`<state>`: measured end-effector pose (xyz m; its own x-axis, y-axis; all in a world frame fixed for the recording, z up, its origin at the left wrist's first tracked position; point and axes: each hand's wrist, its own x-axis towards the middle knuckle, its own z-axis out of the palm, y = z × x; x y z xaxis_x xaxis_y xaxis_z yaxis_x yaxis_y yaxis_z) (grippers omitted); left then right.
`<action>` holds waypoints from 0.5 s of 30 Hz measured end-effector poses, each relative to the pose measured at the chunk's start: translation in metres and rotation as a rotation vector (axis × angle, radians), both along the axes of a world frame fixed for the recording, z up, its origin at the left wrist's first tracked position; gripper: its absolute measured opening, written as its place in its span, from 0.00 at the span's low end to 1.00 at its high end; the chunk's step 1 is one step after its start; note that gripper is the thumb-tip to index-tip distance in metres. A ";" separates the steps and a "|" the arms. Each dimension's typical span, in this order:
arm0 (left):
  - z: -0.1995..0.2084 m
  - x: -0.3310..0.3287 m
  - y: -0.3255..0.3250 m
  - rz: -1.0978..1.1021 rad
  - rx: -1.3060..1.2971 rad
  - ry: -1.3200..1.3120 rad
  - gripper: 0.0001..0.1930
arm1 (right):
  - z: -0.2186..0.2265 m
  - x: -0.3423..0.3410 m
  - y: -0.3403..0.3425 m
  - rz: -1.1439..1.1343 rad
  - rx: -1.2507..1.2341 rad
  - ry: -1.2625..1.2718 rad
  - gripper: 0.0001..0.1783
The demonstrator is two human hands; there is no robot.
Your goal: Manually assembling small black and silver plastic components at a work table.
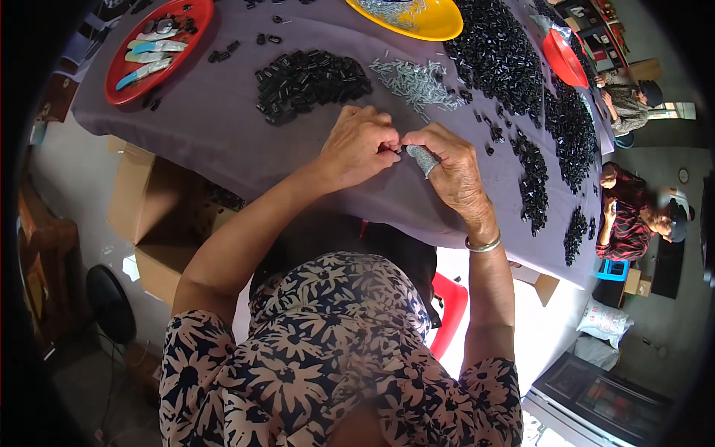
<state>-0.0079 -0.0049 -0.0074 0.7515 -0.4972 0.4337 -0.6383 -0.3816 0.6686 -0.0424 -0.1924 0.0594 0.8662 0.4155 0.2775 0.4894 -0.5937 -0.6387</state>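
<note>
At centre, left hand (361, 146) and right hand (452, 165) pinch a small dark piece (399, 151); black parts (313, 83) and silver pins (415, 82) lie just above, seemingly for easy reach.

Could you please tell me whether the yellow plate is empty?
Not empty: silver pins lie in the yellow plate. Its far edge is out of frame, so I cannot tell how full.

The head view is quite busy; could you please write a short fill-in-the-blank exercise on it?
1. The silvery pins lie between heaps of ____ pieces.
2. The dish just beyond the pins is ____.
3. The plate at the upper left is ____.
4. The bracelet sits on the ____ wrist.

Missing words: black; yellow; red; right.
</note>
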 end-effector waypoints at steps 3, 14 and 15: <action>0.000 0.000 0.001 0.001 0.000 0.013 0.05 | 0.002 0.000 0.003 0.008 0.005 0.008 0.29; -0.002 0.003 0.000 -0.007 0.029 0.019 0.07 | -0.015 0.000 0.004 -0.066 0.030 0.144 0.17; 0.000 0.003 0.000 -0.011 0.029 0.017 0.07 | -0.023 0.001 0.000 -0.070 0.092 0.179 0.13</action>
